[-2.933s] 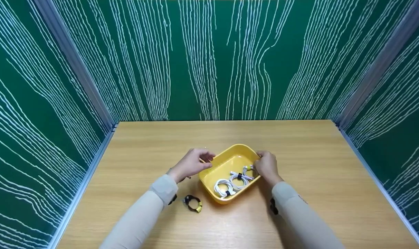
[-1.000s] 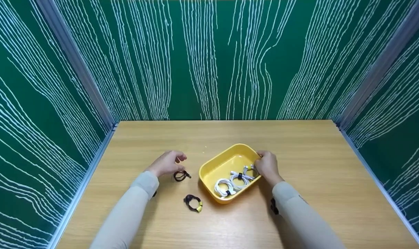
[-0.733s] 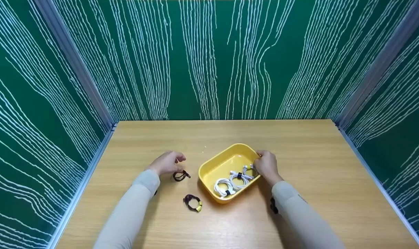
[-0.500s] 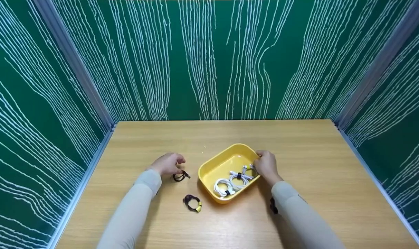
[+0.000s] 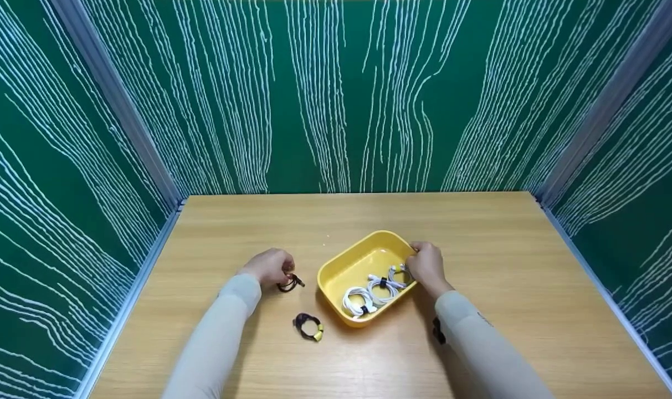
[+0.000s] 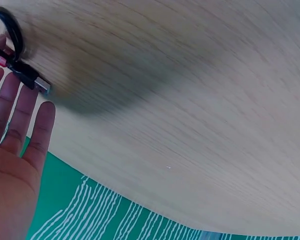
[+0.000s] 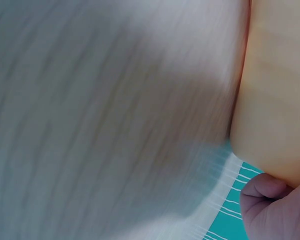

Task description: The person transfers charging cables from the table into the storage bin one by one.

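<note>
A coiled black USB cable (image 5: 291, 284) lies on the table left of a yellow bin (image 5: 336, 265). My left hand (image 5: 269, 267) pinches the coil between thumb and fingertips. In the left wrist view, the cable's metal plug (image 6: 42, 85) sticks out past the fingers, with a red bit beside it. With my right hand (image 5: 427, 267) I grip the bin's right rim; the right wrist view has that hand (image 7: 275, 210) at the bin's corner. Inside the bin lie several white coiled cables (image 5: 359, 301), some with black or yellow ties.
Nearer the front, a second black coiled cable (image 5: 309, 327) with a yellow tie lies on the wooden table (image 5: 480, 343). Tiny white specks (image 5: 326, 240) dot the table behind the bin. Green walls (image 5: 308, 111) with white lines enclose the table at the back and sides.
My left hand has gone from the bin's left rim to the black USB cable, and its fingers have closed on the coil. My right hand and the bin stay put.
</note>
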{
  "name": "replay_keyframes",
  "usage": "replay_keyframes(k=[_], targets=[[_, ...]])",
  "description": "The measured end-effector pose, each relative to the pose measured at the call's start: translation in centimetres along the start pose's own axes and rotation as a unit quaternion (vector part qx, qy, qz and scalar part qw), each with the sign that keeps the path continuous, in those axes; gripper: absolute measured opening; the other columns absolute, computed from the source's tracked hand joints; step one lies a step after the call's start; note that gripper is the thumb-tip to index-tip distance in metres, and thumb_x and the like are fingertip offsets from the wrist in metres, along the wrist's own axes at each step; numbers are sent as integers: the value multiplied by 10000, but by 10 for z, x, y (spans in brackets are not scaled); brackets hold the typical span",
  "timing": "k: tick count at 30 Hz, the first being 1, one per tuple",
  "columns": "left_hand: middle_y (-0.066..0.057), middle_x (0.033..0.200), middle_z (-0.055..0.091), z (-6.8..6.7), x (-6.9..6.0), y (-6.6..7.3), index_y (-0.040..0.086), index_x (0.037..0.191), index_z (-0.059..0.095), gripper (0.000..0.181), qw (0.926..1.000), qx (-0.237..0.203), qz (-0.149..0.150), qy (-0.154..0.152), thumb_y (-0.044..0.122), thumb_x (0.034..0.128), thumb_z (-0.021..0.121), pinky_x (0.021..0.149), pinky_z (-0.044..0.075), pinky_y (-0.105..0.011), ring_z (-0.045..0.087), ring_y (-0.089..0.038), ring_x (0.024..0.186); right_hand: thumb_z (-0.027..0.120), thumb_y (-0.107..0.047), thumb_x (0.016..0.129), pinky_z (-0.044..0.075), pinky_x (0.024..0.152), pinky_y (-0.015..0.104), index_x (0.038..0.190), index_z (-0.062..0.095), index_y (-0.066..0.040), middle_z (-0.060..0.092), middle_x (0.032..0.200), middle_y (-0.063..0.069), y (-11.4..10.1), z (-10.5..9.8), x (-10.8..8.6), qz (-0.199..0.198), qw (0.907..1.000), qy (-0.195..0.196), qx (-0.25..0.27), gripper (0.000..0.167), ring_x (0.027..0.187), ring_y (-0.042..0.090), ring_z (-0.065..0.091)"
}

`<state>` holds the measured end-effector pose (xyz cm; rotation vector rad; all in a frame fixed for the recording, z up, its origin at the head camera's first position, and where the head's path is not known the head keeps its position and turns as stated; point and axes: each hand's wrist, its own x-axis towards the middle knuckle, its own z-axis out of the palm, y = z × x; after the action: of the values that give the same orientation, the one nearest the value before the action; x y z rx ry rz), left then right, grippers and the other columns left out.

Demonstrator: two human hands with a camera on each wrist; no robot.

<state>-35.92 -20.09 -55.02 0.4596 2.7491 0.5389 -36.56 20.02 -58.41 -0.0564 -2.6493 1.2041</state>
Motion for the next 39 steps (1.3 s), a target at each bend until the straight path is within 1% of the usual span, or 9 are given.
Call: replay_keyframes(k=[4, 9, 13, 15, 21, 28, 31, 34, 39], targets=[[-15, 999, 750, 0, 0, 1, 127, 959, 776, 184, 10000, 27, 46, 18, 27, 814, 827, 974, 578, -467, 657, -201, 960, 501, 128, 734, 339, 575, 292, 759, 709, 4, 590, 690, 59, 1, 0, 0, -9, 10000, -23, 41, 244, 669, 238, 492], [2, 922, 734, 1, 0, 0, 128, 914, 779, 175, 9998, 106, 184, 35, -17, 816, 788, 898, 575, -437, 629, -175, 890, 510, 126, 744, 377, 591, 287, 833, 772, 11, 667, 754, 103, 1, 0, -1, 11, 10000, -37, 66, 300, 696, 251, 532], [15, 883, 714, 1, 1, -1, 128, 888, 778, 176, 9997, 105, 237, 11, -36, 826, 786, 863, 564, -410, 614, -163, 860, 524, 119, 745, 421, 619, 280, 929, 828, -2, 747, 861, 148, 0, -1, -2, 38, 9999, -46, 94, 375, 744, 264, 575], [16, 868, 710, 2, 1, -2, 127, 875, 776, 170, 9996, 78, 255, -14, -38, 835, 785, 852, 556, -393, 606, -154, 848, 527, 116, 742, 425, 622, 272, 940, 835, -9, 756, 875, 146, 1, -2, -2, 15, 9999, -29, 95, 386, 747, 257, 578], [29, 836, 698, 3, 2, -3, 121, 851, 765, 131, 9992, 140, 373, -58, -6, 882, 756, 810, 535, -356, 592, -137, 811, 502, 120, 754, 351, 543, 249, 841, 776, -1, 678, 746, 90, 2, -1, -1, 24, 9998, -141, 119, 312, 646, 208, 511], [28, 839, 688, 3, 0, -3, 112, 856, 763, 182, 9983, 254, 525, -16, -64, 819, 736, 837, 543, -383, 594, -151, 834, 510, 124, 761, 387, 566, 260, 916, 810, 0, 743, 838, 143, 3, -1, -1, 17, 9998, -126, 139, 360, 688, 233, 552], [26, 845, 688, 3, -1, -3, 120, 854, 755, 195, 9986, 256, 457, -32, -69, 824, 718, 848, 553, -391, 604, -155, 839, 519, 123, 755, 403, 584, 264, 944, 820, 1, 763, 874, 166, 2, -1, -1, 0, 9999, -100, 118, 375, 712, 247, 568], [15, 870, 706, 1, -1, -4, 145, 852, 748, 186, 9993, 202, 299, -63, -39, 858, 720, 876, 569, -403, 620, -159, 852, 521, 126, 746, 396, 594, 274, 907, 804, 11, 744, 836, 151, 2, -1, 0, -27, 9999, -82, 114, 345, 717, 256, 556], [4, 929, 726, -2, -4, -4, 172, 889, 749, 150, 9997, 196, 147, 80, 22, 900, 742, 935, 579, -437, 648, -185, 919, 513, 135, 741, 364, 576, 276, 800, 732, 11, 669, 752, 102, 0, -1, 0, -27, 9998, -91, 148, 259, 689, 249, 523]])
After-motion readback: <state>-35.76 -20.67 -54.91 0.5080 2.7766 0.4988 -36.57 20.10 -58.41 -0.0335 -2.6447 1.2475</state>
